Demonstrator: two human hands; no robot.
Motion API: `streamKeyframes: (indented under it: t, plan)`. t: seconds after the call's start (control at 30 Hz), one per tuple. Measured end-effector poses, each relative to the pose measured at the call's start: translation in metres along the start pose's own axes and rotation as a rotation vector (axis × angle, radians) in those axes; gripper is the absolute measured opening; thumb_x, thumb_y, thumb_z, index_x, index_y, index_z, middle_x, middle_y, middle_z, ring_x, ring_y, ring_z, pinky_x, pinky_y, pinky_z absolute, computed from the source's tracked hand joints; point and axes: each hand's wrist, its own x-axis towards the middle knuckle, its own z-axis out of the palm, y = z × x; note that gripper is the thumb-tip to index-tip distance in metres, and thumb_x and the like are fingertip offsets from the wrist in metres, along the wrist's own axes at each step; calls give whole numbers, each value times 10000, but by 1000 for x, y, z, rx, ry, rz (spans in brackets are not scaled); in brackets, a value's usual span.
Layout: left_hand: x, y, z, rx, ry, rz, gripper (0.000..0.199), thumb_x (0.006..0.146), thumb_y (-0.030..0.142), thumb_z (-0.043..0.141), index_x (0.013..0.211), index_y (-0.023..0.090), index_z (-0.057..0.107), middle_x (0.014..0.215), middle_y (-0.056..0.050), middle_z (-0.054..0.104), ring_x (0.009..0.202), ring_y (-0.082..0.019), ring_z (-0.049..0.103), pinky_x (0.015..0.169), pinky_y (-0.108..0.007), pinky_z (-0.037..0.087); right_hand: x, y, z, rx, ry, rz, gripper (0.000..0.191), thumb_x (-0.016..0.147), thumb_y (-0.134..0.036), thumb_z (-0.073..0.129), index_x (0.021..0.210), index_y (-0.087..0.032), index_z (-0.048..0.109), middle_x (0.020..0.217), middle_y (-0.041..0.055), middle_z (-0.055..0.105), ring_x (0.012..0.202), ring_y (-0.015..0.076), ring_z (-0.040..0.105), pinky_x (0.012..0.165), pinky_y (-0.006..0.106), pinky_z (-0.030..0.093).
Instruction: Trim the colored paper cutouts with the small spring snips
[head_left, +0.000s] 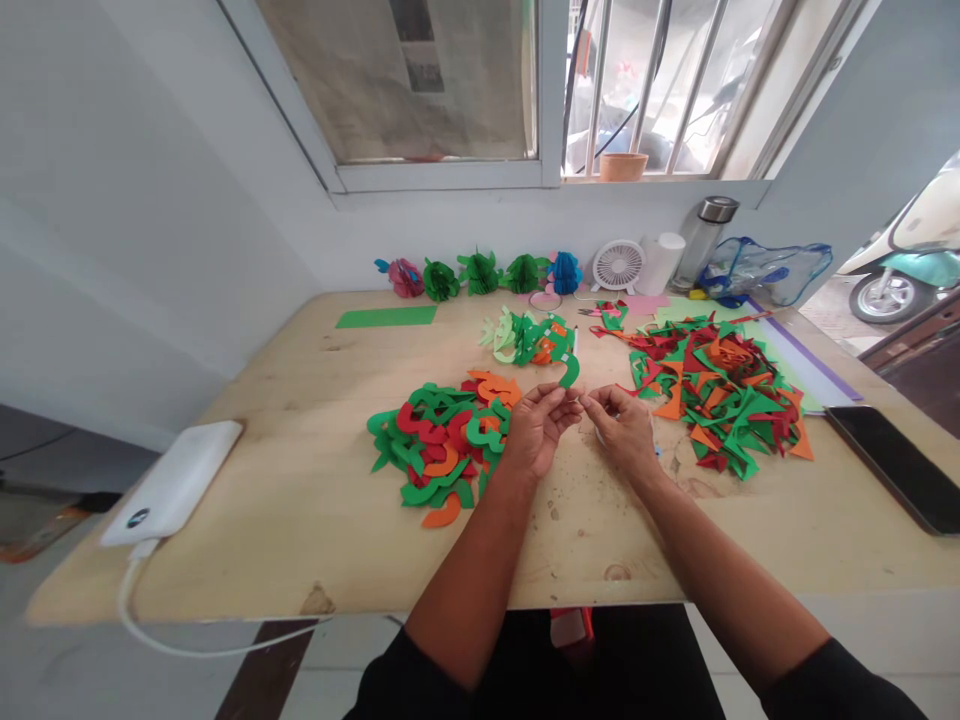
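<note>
My left hand [537, 428] pinches a curved green paper cutout [571, 371] that sticks up past the fingertips, with a small white patch near its upper end. Close beside it, my right hand [622, 428] has thumb and fingers pressed together; what they hold, if anything, is too small to make out. To the left of my hands lies a pile of curved paper cutouts [427, 440] in green, red and orange. Just beyond my fingers is a cluster of green and orange cutouts [529, 335], some with white patches.
Paper scraps [731, 390] are heaped at the right, near a black phone [896, 465]. Folded paper figures [478, 273], a small fan [619, 266] and a glass bottle [701, 245] line the wall. A white power bank [172, 482] with a cable lies at the left edge.
</note>
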Motion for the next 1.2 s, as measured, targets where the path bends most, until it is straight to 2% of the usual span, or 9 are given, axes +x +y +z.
streamKeyframes:
  t: [0.47, 0.63, 0.77, 0.93, 1.1, 1.2]
  plan:
    - [5, 1, -10, 31, -28, 34, 263, 582, 209, 736, 771, 151, 563, 636, -4, 662, 545, -94, 599, 566, -217, 455, 3, 1, -5, -10, -155, -33, 283, 768, -457, 567, 668, -194, 591, 577, -14, 521, 536, 113, 421, 509, 239, 337]
    - [4, 4, -8, 75, -26, 43, 282, 563, 219, 733, 771, 148, 555, 591, -3, 653, 498, -101, 584, 511, -215, 436, 6, 3, -10, -29, -258, -43, 298, 778, -450, 553, 643, -187, 582, 543, -32, 455, 511, 98, 376, 479, 229, 291]
    - [2, 5, -6, 131, -10, 66, 288, 564, 243, 726, 772, 149, 550, 578, 3, 642, 489, -101, 579, 492, -214, 429, 8, 1, -14, -27, -340, 6, 333, 769, -479, 556, 640, -175, 594, 532, -34, 437, 498, 88, 342, 462, 226, 259]
    - [3, 2, -6, 175, -3, 139, 273, 593, 265, 707, 772, 140, 545, 550, 5, 629, 465, -100, 563, 473, -215, 430, 7, -1, -16, 96, -433, 70, 379, 763, -519, 559, 663, -157, 613, 560, -23, 446, 511, 84, 327, 458, 224, 237]
    - [4, 0, -5, 186, -16, 184, 260, 610, 270, 701, 776, 141, 549, 545, 13, 617, 445, -93, 545, 462, -218, 434, 7, -3, -17, 163, -459, 84, 388, 748, -537, 583, 672, -159, 626, 554, -26, 440, 506, 80, 308, 452, 224, 225]
    - [4, 0, -5, 189, -3, 197, 255, 606, 268, 698, 770, 140, 551, 542, 14, 618, 431, -88, 535, 457, -218, 437, 7, -3, -16, 235, -483, 96, 375, 744, -531, 597, 684, -162, 625, 585, -19, 486, 527, 84, 349, 471, 224, 252]
